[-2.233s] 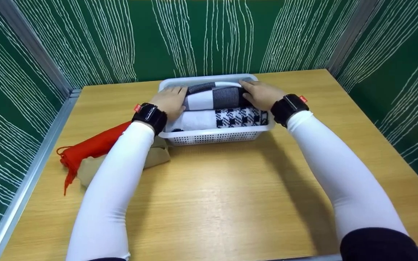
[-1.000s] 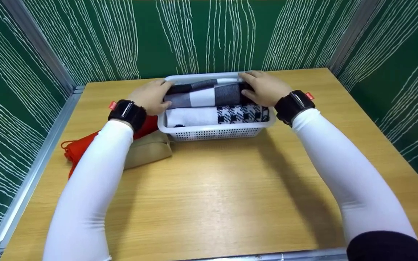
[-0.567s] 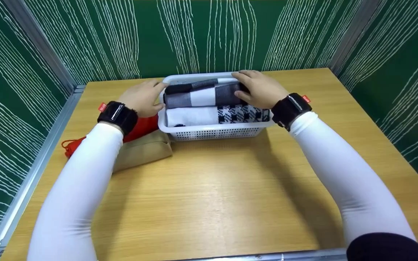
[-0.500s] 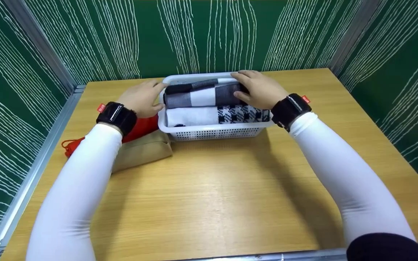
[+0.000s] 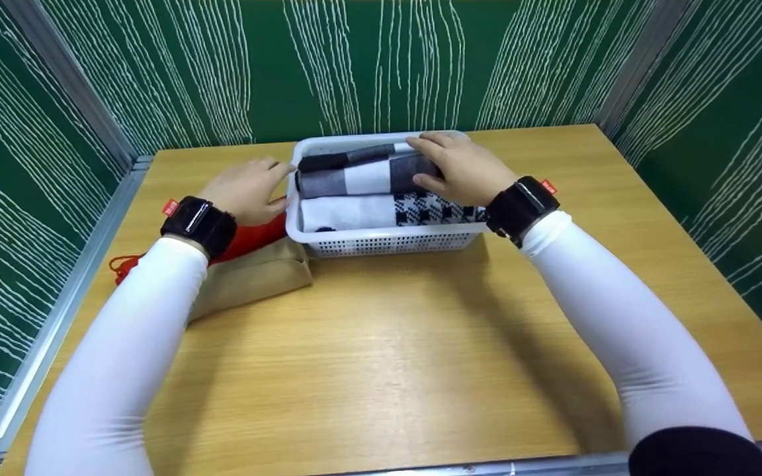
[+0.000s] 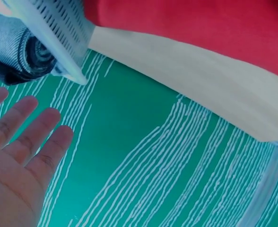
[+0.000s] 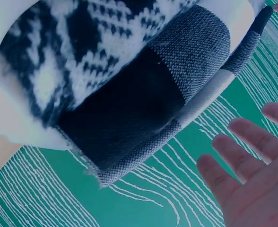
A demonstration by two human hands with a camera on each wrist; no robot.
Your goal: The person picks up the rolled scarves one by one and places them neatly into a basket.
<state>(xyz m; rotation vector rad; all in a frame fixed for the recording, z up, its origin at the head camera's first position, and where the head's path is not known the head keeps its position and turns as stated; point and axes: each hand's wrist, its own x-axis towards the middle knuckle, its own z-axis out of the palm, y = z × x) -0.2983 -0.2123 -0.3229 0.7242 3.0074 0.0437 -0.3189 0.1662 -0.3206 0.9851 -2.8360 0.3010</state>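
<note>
A white plastic basket (image 5: 387,234) holds two rolled cloths. Behind lies a black, grey and white checked roll (image 5: 368,177) with a frayed edge in the right wrist view. In front of it is a knitted roll (image 5: 348,213), white on the left and black-and-white patterned on the right. My left hand (image 5: 247,190), fingers spread and holding nothing, hovers by the basket's left rim, over a red roll (image 5: 262,235). Over the right end of the checked roll is my right hand (image 5: 464,168); its fingers are extended and apart from the cloth in the right wrist view.
A beige rolled cloth (image 5: 255,281) lies on the wooden table (image 5: 387,370) in front of the red one, beside the basket's left end. Green walls (image 5: 421,66) with white streaks enclose the back and sides. A metal rail (image 5: 57,317) runs along the left edge.
My left hand has come off the checked roll and moved left, past the basket's rim. The checked roll now lies settled behind the knitted one. My right hand has shifted slightly left.
</note>
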